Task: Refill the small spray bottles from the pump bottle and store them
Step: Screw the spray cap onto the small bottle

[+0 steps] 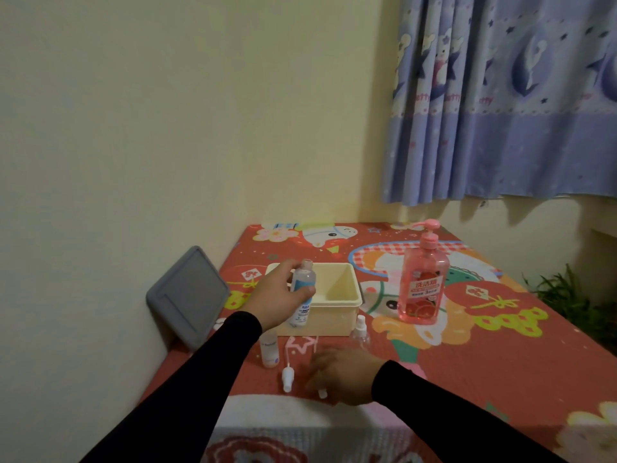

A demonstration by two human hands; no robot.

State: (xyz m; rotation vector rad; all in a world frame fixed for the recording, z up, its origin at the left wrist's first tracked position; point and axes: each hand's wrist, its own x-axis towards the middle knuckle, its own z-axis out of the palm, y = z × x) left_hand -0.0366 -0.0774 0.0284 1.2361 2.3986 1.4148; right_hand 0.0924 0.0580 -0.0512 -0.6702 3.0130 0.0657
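Two hands in black sleeves work over a table (467,355) covered with a red cartoon-print cloth.

Left hand (277,295): fingers and thumb curled round an uncapped small spray bottle (302,295) with a white-and-blue label, held upright and clear of the cloth, in front of the near left corner of the cream plastic bin (337,305).

Right hand (344,375): palm down, low over the cloth near the front edge; it is blurred, so whether its fingers pinch anything I cannot tell. A small white piece (322,393) shows just below its fingers.

White spray head (287,378) (with its thin dip tube running up toward the bin): lying on the cloth just left of the right hand.

Second small bottle (269,352), uncapped, with a white label: standing on the cloth below the left wrist, near the bin's front left corner.

Third small clear spray bottle (360,332), spray head on: standing beside the bin's front right corner, above the right hand.

Pink pump bottle (422,285) of pink liquid: upright to the right of the bin, well apart from both hands.

Grey tablet case (188,295): leaning against the cream wall, left of the bin.

Blue patterned curtain (500,95): hanging at upper right.
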